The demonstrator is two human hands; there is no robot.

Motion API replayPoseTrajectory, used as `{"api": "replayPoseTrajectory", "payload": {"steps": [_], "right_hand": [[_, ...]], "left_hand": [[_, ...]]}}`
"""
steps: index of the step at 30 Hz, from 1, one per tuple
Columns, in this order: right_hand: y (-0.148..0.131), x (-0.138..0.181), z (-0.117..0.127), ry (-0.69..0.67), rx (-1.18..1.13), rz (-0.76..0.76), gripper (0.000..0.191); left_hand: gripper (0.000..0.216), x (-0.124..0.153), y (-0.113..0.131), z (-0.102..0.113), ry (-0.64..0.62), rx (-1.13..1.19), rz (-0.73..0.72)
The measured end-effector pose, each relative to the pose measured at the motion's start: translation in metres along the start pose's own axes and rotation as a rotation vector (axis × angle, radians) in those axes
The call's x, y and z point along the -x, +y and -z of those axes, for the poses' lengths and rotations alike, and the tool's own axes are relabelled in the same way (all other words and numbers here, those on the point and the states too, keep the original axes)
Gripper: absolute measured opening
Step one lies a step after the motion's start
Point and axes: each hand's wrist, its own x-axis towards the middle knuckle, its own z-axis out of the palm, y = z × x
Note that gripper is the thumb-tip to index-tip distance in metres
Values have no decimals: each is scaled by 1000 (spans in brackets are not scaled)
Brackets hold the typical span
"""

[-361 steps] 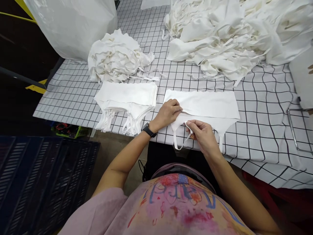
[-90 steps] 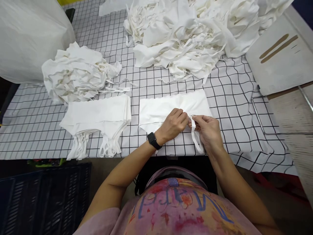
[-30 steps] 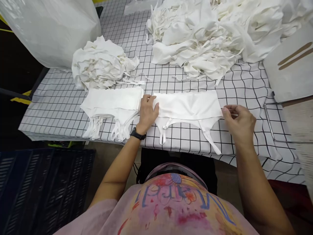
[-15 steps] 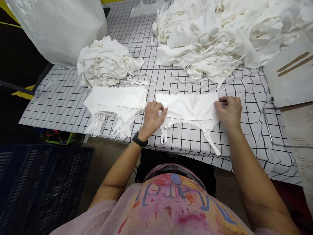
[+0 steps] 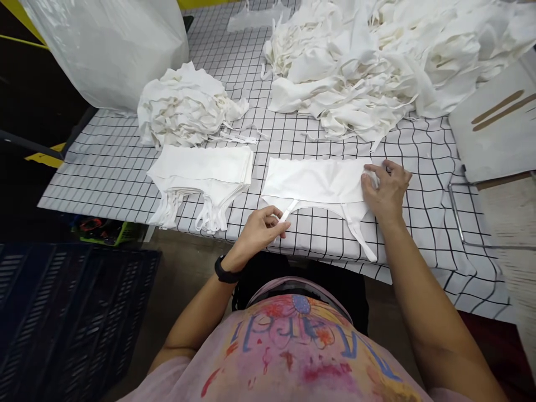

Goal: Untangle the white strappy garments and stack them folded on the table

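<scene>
A white bra top lies flat before me on the checked cloth, its straps toward the table's front edge. My left hand is closed in a pinch on its left strap, drawing it down and slightly left. At the garment's right end rests my right hand, fingers apart, thumb and fingertips touching the fabric. The right strap hangs loose toward the front edge. Left of this piece is a neat stack of similar white bra tops, straps dangling at the front.
Behind the stack sits a crumpled heap of white garments; a larger heap spreads at the back right. A big white plastic bag stands back left. A white box and a metal wire frame border the right side.
My left hand has moved down from the garment's left edge and taken hold of the left strap. My right hand has shifted slightly left onto the fabric.
</scene>
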Motion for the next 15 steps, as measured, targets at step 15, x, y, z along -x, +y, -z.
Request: {"api": "replayPoseTrajectory", "payload": {"steps": [15], "right_hand": [[-5,-2,10,-18,-48,-15,39]], "left_hand": [[20,53,-27,-17,14,-258,-190]]}}
